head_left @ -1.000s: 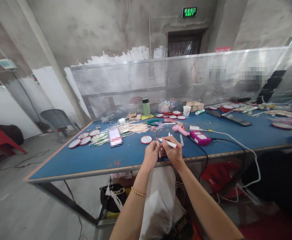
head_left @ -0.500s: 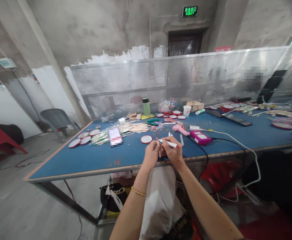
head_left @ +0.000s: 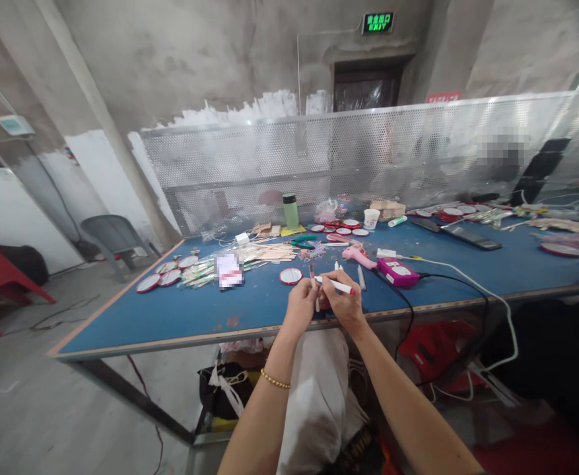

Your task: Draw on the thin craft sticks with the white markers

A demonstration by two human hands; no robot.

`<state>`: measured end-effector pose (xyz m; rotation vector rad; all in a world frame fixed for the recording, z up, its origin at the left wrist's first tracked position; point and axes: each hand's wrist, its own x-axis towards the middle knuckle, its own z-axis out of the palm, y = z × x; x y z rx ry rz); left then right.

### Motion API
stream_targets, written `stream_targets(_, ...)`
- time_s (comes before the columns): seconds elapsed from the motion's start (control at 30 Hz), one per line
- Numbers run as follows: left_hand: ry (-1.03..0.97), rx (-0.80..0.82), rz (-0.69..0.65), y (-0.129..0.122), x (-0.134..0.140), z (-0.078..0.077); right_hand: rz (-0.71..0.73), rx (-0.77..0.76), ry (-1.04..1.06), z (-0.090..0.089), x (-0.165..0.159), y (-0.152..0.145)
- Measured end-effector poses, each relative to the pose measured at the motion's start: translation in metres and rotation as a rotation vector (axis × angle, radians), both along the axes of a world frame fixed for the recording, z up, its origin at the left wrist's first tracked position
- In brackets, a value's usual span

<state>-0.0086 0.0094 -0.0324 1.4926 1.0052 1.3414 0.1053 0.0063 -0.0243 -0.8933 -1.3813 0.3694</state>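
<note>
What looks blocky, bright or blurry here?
Head view: coarse squares cover the flat, pale rectangular item; head view: the rectangular green exit sign glows brightly; head view: the slim white marker with a red end looks slightly soft.

L hand [head_left: 300, 306] is gripping thin stick [head_left: 312, 271]; R hand [head_left: 344, 307] is holding white marker [head_left: 337, 284] w/ red end, tip nr stick. Red-rimmed disc [head_left: 290, 276] is lying on blue tbl [head_left: 170, 318] just past L hand.

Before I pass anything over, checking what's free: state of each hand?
Left hand: closed on a thin stick.
Right hand: closed on a white pen.
</note>
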Motion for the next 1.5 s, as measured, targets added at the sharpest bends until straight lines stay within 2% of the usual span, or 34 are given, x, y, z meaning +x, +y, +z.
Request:
stream_targets(0.2,-0.009,-0.010,0.013,-0.0011,0.0005,0.0017,-0.005,0.043,-0.019,0.0008,-0.0005,0.0019)
stream_targets(1.1,0.057,0.015,0.043,-0.0019,-0.0001,0.0030,0.009,0.004,-0.010,-0.0012,-0.0003,0.0008)
stream_targets(1.3,-0.006,-0.016,-0.008,-0.0014,0.0004,0.0027,-0.022,0.047,-0.022,0.0001,-0.0004,0.0014)
stream_targets(1.5,-0.013,0.003,0.014,-0.0015,0.0005,0.0029,0.015,0.022,0.004,0.0002,-0.0008,0.0018)
